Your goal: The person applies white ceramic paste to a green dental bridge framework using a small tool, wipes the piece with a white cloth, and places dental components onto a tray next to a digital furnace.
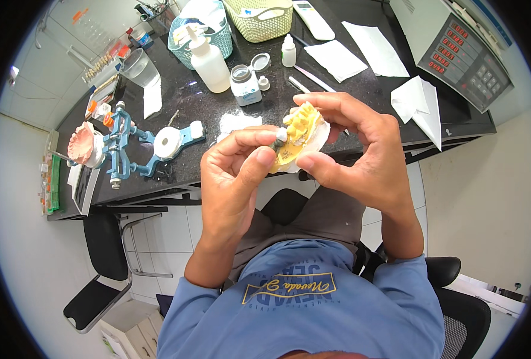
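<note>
Two hands meet above the table (pixel 217 107). The right hand (pixel 361 155) clamps a yellow dental cast (pixel 298 134); the left hand (pixel 235 173), just beside it, pinches a small tool (pixel 279 139) against its left edge.

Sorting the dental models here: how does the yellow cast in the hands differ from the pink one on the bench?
The yellow cast is held up between both hands, the left hand touching a small tool to it; the pink cast sits untouched, mounted on the blue articulator at the bench's left end. Both are arch-shaped.
</note>
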{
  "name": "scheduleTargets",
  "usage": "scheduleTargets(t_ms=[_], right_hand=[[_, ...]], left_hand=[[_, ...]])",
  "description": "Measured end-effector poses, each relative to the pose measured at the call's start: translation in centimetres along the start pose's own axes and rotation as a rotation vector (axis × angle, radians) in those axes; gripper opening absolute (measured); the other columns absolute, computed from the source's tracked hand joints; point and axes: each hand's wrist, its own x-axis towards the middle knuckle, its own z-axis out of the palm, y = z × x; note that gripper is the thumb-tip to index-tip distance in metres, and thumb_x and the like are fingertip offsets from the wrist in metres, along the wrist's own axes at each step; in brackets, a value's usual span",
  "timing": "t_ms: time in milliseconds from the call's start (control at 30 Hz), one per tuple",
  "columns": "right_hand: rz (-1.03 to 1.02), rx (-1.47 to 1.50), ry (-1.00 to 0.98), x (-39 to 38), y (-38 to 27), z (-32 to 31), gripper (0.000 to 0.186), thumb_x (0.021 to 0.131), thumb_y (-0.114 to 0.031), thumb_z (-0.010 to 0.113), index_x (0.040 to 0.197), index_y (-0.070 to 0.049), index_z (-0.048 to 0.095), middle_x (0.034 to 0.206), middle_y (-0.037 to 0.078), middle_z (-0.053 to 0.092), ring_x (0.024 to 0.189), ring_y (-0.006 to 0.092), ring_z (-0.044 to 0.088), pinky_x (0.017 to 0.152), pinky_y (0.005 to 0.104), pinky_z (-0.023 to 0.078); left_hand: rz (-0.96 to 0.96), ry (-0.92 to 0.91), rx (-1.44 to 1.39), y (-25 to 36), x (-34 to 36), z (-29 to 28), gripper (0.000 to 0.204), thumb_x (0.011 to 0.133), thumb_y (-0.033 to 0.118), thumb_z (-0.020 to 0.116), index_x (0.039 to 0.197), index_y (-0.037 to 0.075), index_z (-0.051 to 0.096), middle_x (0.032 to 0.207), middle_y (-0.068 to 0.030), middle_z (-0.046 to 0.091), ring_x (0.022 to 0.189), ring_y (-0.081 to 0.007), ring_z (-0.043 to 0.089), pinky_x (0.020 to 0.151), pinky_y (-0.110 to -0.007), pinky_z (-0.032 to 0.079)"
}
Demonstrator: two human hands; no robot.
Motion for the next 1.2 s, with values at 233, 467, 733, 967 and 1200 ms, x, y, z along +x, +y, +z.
scheduleTargets(t_ms=[233, 467, 733, 967, 1200], right_hand=[[0.006, 0.005, -0.012, -0.1, 0.0, -0.1, 0.053, 0.069, -0.024, 0.084, 0.114, -0.002, 0.067, 0.089, 0.012, 0.072, 0.074, 0.015, 0.066, 0.069, 0.026, 0.052], [-0.013, -0.002, -0.009, 0.0, 0.1, -0.1, 0.054, 0.069, -0.024, 0.084, 0.115, -0.002, 0.066, 0.091, 0.012, 0.073, 0.077, 0.0155, 0.068, 0.071, 0.0265, 0.052], [0.081, 0.057, 0.021, -0.4, 0.4, -0.1, 0.051, 0.071, -0.02, 0.082, 0.115, -0.002, 0.065, 0.095, 0.011, 0.074, 0.09, 0.0154, 0.071, 0.079, 0.0261, 0.053], [0.221, -0.089, 0.244, -1.2, 3.9, -3.6, 0.043, 0.081, -0.012, 0.076, 0.118, -0.001, 0.058, 0.11, 0.01, 0.067, 0.103, 0.0165, 0.065, 0.092, 0.031, 0.05], [0.289, -0.265, 0.343, -1.0, 7.2, -5.6, 0.039, 0.082, -0.011, 0.075, 0.115, 0.0, 0.058, 0.114, 0.013, 0.066, 0.108, 0.0208, 0.065, 0.099, 0.0353, 0.048]], left_hand=[[-0.001, 0.008, 0.023, -0.1, 0.0, -0.1, 0.019, 0.09, 0.009, 0.069, 0.104, -0.004, 0.065, 0.112, -0.0134, 0.065, 0.101, -0.0162, 0.064, 0.092, -0.032, 0.051], [0.01, 0.034, 0.015, -0.2, 0.0, 0.2, 0.017, 0.09, 0.009, 0.069, 0.103, -0.002, 0.066, 0.111, -0.0126, 0.066, 0.101, -0.0165, 0.064, 0.092, -0.033, 0.051], [0.165, 0.065, -0.084, -0.8, 0.0, -0.4, 0.019, 0.094, 0.015, 0.067, 0.107, 0.001, 0.064, 0.109, -0.0112, 0.066, 0.101, -0.0183, 0.065, 0.094, -0.036, 0.052], [0.131, -0.011, -0.233, -1.3, 0.0, -1.3, 0.019, 0.096, 0.018, 0.065, 0.108, 0.004, 0.063, 0.106, -0.0084, 0.065, 0.1, -0.0179, 0.065, 0.097, -0.041, 0.053], [0.127, -0.004, -0.231, -1.6, 0.1, -1.5, 0.016, 0.096, 0.015, 0.065, 0.107, 0.004, 0.063, 0.107, -0.0071, 0.065, 0.099, -0.0166, 0.064, 0.095, -0.041, 0.054]])
